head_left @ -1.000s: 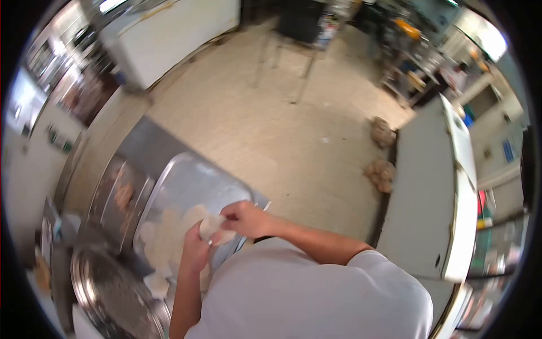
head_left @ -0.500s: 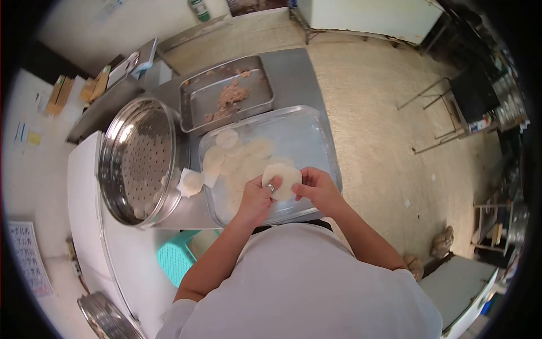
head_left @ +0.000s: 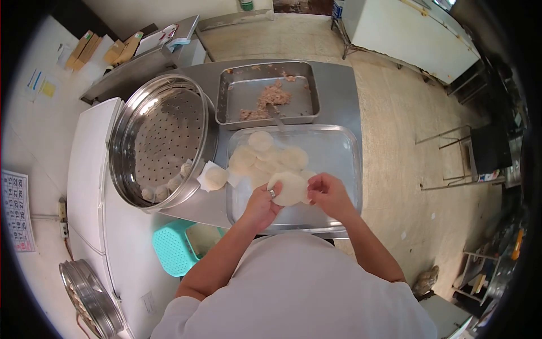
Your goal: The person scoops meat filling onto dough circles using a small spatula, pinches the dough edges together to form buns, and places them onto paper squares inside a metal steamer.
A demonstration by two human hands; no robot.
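My left hand (head_left: pixel 261 208), with a ring on it, holds a round, pale dough wrapper (head_left: pixel 291 190) with the thumb on top. Curled at the wrapper's right edge are the fingers of my right hand (head_left: pixel 332 198), closed in a pinch there. Both hands are above a metal tray (head_left: pixel 337 164) on which several more wrappers (head_left: pixel 268 158) lie overlapping. Behind it, a deeper metal pan (head_left: pixel 237 93) holds pinkish minced filling (head_left: pixel 274 96) and what looks like a flat spreader.
A perforated steamer (head_left: pixel 169 124) stands at the left with several filled dumplings (head_left: pixel 162 194) inside. Between steamer and tray, a dough round (head_left: pixel 215 178) lies on white paper. A turquoise plastic stool (head_left: pixel 172 248) is below the table, and another steamer (head_left: pixel 93 296) at lower left.
The view has shifted, so the table sits further right and lower. The right hand's fingers have moved at the wrapper's edge, and the wrapper lies flatter in the left hand.
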